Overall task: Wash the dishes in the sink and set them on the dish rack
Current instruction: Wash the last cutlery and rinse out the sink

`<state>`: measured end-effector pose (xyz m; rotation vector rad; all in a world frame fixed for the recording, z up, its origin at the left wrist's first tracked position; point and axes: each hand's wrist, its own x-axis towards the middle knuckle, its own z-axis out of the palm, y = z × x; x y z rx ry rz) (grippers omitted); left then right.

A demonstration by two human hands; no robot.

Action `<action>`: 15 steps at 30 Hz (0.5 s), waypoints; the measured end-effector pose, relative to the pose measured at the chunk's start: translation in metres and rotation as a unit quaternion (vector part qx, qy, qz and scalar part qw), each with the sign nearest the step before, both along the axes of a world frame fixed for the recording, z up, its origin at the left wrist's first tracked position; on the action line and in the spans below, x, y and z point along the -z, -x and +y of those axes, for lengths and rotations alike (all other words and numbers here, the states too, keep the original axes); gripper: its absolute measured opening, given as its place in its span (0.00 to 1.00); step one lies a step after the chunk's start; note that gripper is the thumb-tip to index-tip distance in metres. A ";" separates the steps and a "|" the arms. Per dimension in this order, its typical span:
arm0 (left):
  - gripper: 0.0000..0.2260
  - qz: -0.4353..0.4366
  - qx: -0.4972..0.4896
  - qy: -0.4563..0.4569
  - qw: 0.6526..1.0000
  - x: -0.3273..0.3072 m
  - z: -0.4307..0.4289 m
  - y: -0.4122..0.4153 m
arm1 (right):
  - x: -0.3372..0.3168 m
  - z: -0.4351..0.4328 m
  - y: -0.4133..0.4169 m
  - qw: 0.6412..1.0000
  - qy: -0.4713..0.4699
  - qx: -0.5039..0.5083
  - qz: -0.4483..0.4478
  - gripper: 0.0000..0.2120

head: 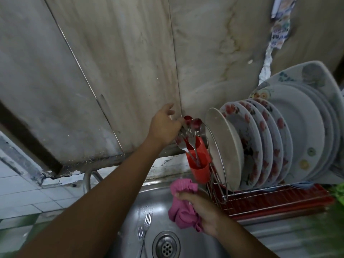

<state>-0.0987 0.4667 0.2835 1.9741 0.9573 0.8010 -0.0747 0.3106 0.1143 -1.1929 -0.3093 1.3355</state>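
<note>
Left hand (163,125): extended toward the wall end of the rack, fingers closed round the top of a bundle of steel cutlery (188,135). Forks are among the pieces. The lower ends stand inside a red plastic cup (200,170) hung on the near end of the wire dish rack (225,194). Whether the grip is loosening cannot be told.

Right hand (202,209): clenched on a crumpled pink cloth (183,215), held above the stainless steel sink (130,211).

Handling, as judged: the cutlery is stiff, light per piece, wet and probably slippery. A bundle may splay or slide, so it is best held across all the handles together. 2 steel forks (146,222) lie loose in the basin beside the drain (166,245), apparently not yet washed. They are thin and lie flat on wet metal, so a pinch on the handle should lift them most easily.

Containers: the cup holds cutlery only. The rack holds a row of upright white plates (260,146), several with a red floral print, the larger ones behind, over a red drip tray (297,200). The crockery is fragile and the rack looks nearly full.
</note>
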 end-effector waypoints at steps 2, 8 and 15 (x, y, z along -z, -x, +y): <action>0.18 -0.074 -0.039 -0.033 0.996 0.002 -0.007 0.015 | 0.001 0.002 0.000 1.000 -0.002 0.004 0.008 0.12; 0.04 -0.116 -0.109 0.030 0.987 0.065 -0.031 0.085 | 0.021 0.017 0.005 0.993 0.006 0.012 0.114 0.14; 0.05 0.032 -0.066 0.253 0.965 0.179 -0.062 0.158 | 0.060 0.037 0.024 0.987 0.043 -0.016 0.152 0.18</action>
